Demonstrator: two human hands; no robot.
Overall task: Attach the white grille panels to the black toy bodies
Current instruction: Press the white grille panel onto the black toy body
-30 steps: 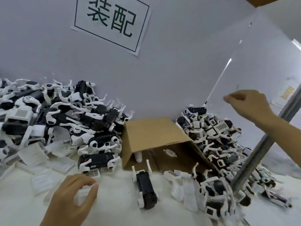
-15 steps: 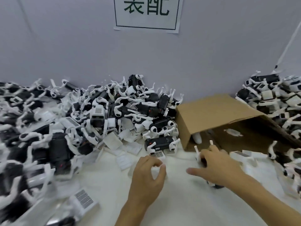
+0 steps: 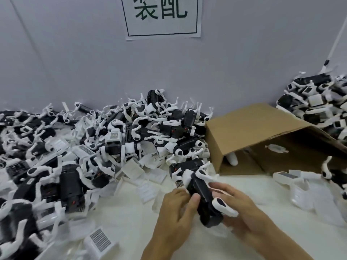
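— While the right hand [image 3: 242, 207] curls around that glossy black plastic toy body with white curved legs [image 3: 203, 198], what is the left hand [image 3: 178, 205] doing?

— Pinching its near side, thumb pressed on. Whether a white grille panel sits under those fingers, I cannot tell.

— It is held just above the white table [image 3: 131, 212]?

— Yes. Smooth plastic could slip, or a thin leg snag. A loose white square meshed grille panel [image 3: 100, 240] lies near the jumbled heap of toys [image 3: 112, 139] beside the brown cardboard box [image 3: 249, 128].
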